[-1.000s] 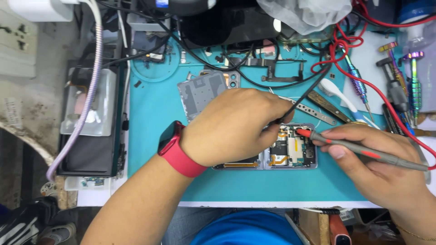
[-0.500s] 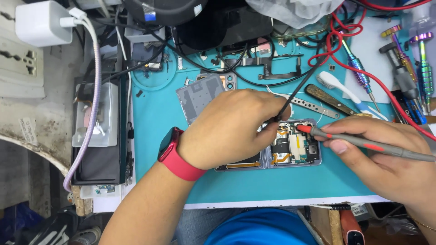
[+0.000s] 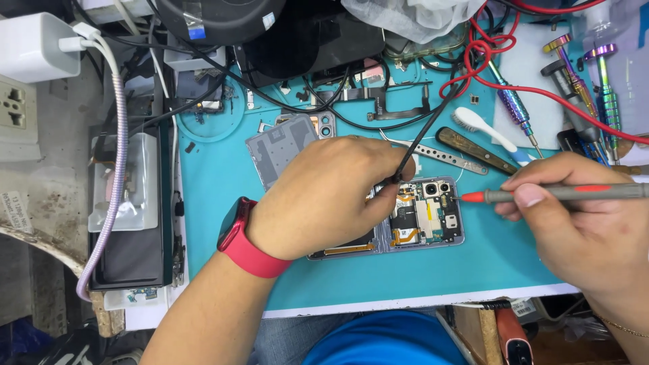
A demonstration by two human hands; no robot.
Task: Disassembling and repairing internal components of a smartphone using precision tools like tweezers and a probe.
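Note:
An opened phone (image 3: 424, 220) lies on the teal work mat (image 3: 216, 182), its circuit board and two camera lenses bare. My left hand (image 3: 324, 196), with a red watch band on the wrist, rests over the phone's left half and pinches a black probe (image 3: 399, 177) with a black lead against the board's upper left. My right hand (image 3: 581, 230) holds a grey probe with a red tip (image 3: 534, 195) like a pen. That tip points at the board's right edge, beside the cameras.
A grey phone back cover (image 3: 280, 149) lies up-left of my left hand. A metal pry tool, a wooden-handled tool (image 3: 473, 150) and a white brush (image 3: 483, 128) lie to the upper right, with several screwdrivers (image 3: 595, 81). Red and black cables cross the back. A dark device (image 3: 128, 209) sits at the left.
The red probe tip has pulled slightly right, off the board's middle to its right edge. My left hand stays put on the phone with the black probe.

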